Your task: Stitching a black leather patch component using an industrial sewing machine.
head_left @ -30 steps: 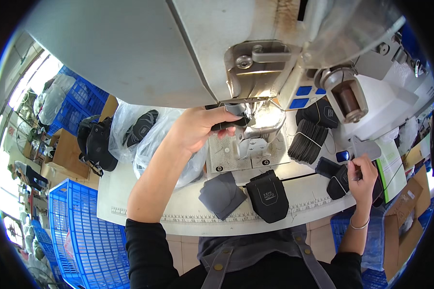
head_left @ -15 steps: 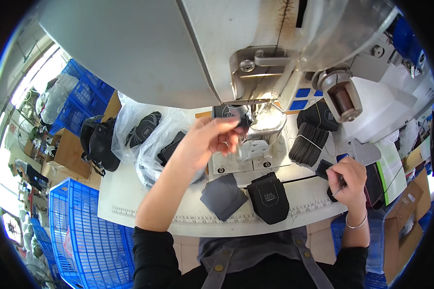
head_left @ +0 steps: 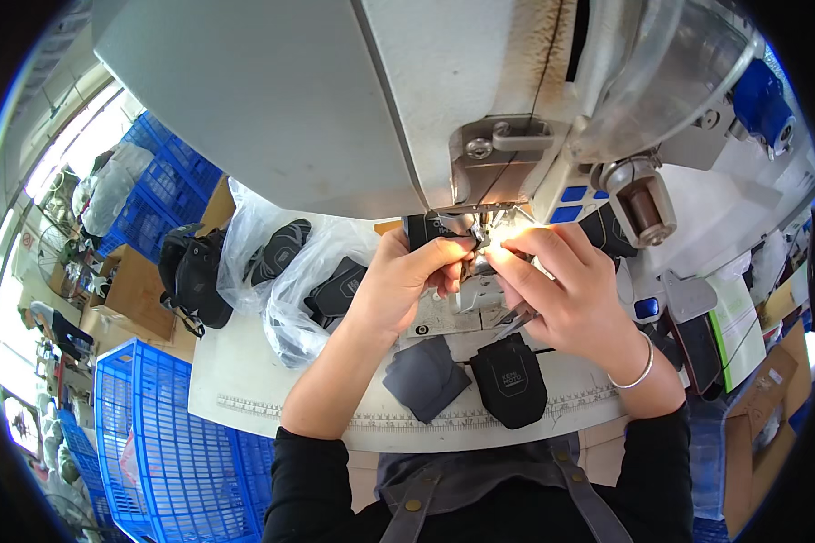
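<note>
Both of my hands meet under the lit needle of a sewing machine [head_left: 335, 90]. My left hand [head_left: 406, 276] is closed, thumb and fingers pinching the edge of a black fabric piece [head_left: 423, 228] beside the needle. My right hand [head_left: 561, 285] is closed too, its fingertips bunched at the needle under the glare. A slim, pointed metal tool [head_left: 516, 320] sticks out below its curled fingers; its kind is unclear. On the table nearer me lie several fanned grey fabric pieces [head_left: 426, 380] and a black rounded fabric pouch [head_left: 509, 382].
Clear plastic bags [head_left: 285, 330] with black sewn pieces are on the table's left. A blue crate [head_left: 167, 434] stands beyond the left edge. A ruler strip [head_left: 380, 421] runs along the front edge. At right lie a green-edged paper [head_left: 736, 339] and cardboard [head_left: 770, 389].
My right hand has moved left and away from me, from the table's right side to the needle, and now covers the banded black stack. My left hand remains near the needle.
</note>
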`<control>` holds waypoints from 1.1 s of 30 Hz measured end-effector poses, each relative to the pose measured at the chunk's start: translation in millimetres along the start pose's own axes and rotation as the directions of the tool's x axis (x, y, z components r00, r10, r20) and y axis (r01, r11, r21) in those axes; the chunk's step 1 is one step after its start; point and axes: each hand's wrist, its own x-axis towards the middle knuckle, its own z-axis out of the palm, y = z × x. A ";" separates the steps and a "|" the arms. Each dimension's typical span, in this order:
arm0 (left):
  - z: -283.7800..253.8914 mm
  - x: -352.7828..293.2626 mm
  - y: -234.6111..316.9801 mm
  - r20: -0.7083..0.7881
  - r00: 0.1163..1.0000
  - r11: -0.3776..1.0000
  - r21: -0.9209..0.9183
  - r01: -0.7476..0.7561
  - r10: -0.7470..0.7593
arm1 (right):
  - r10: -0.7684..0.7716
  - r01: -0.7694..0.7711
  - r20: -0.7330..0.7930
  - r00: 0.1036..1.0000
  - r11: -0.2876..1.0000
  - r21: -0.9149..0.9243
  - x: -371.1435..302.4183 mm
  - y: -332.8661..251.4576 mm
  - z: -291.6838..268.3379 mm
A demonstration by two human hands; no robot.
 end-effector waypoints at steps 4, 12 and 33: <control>-0.7 0.4 -0.7 -0.011 1.000 1.000 0.006 -0.013 0.013 | -0.040 0.042 -0.056 0.998 0.998 0.036 -0.4 1.8 -1.9; -5.8 6.8 0.4 0.011 1.000 1.000 -0.010 -0.001 0.001 | -0.046 0.048 -0.041 0.998 0.997 0.054 -0.4 2.9 -6.2; -3.6 5.1 -1.6 -0.029 0.999 0.999 -0.025 -0.031 0.030 | -0.022 0.024 -0.024 0.999 0.996 0.088 0.3 1.7 -8.1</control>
